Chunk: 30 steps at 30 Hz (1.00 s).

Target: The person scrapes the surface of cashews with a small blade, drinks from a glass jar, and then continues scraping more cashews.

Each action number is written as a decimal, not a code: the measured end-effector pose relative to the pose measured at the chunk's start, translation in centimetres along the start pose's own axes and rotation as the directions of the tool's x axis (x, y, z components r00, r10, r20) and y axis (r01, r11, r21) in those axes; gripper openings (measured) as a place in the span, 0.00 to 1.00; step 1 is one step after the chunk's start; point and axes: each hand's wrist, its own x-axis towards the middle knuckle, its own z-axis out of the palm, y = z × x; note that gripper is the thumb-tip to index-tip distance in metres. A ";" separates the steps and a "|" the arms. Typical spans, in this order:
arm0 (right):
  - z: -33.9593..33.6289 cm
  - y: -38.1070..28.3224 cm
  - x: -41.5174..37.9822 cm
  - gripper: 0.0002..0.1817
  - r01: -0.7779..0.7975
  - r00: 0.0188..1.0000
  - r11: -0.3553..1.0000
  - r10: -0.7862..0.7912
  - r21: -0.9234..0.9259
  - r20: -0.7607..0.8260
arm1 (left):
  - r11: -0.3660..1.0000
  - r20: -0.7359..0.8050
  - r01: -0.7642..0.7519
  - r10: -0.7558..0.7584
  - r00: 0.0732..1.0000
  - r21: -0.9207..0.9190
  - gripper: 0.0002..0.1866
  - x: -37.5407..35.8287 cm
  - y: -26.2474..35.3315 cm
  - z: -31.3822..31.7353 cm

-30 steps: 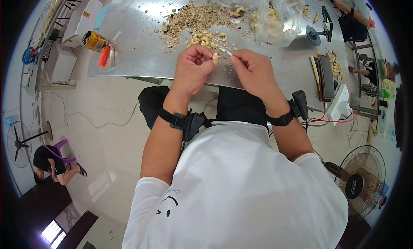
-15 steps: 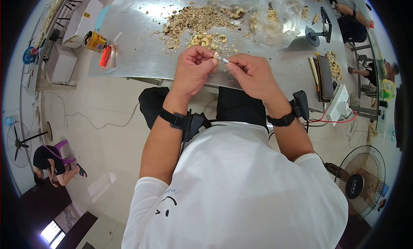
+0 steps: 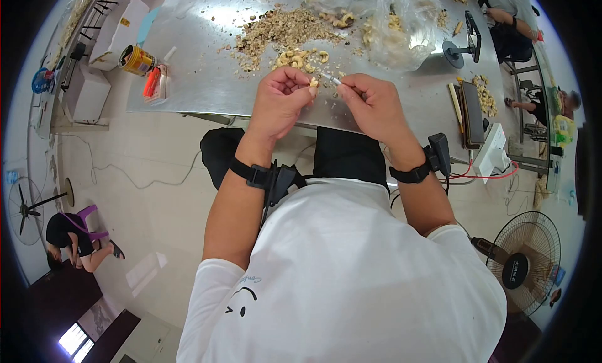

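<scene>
My left hand (image 3: 280,104) pinches a small pale cashew piece (image 3: 313,82) between thumb and fingers. Closed around a small silver knife (image 3: 333,79), my right hand (image 3: 371,106) points its tip left, a little apart from the piece. Both hands are over the front edge of the metal table (image 3: 207,80). Just beyond them lies a small group of curved cashews (image 3: 295,57), with a wide heap of brown shell bits (image 3: 282,30) behind it.
A clear plastic bag (image 3: 407,33) stands at the back right, near a phone stand (image 3: 454,53). On the right lie a dark case (image 3: 471,114) and a power strip (image 3: 492,151). A yellow tin (image 3: 137,60) is on the left. Other people sit at the far left and upper right.
My right hand has drawn slightly right, taking the knife tip away from the piece in my left hand. The cashew piece shows more clearly now.
</scene>
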 end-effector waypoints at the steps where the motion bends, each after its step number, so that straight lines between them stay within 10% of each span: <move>1: -0.1 0.0 0.0 0.08 -0.006 1.000 1.000 0.006 0.018 0.023 | 1.000 -0.002 -0.008 0.008 1.000 -0.003 0.09 0.0 0.0 0.0; 30: 1.1 -0.3 -0.5 0.09 -0.005 0.999 0.999 0.006 0.049 -0.032 | 0.983 0.021 0.075 -0.073 0.997 -0.170 0.07 -0.2 0.4 -0.5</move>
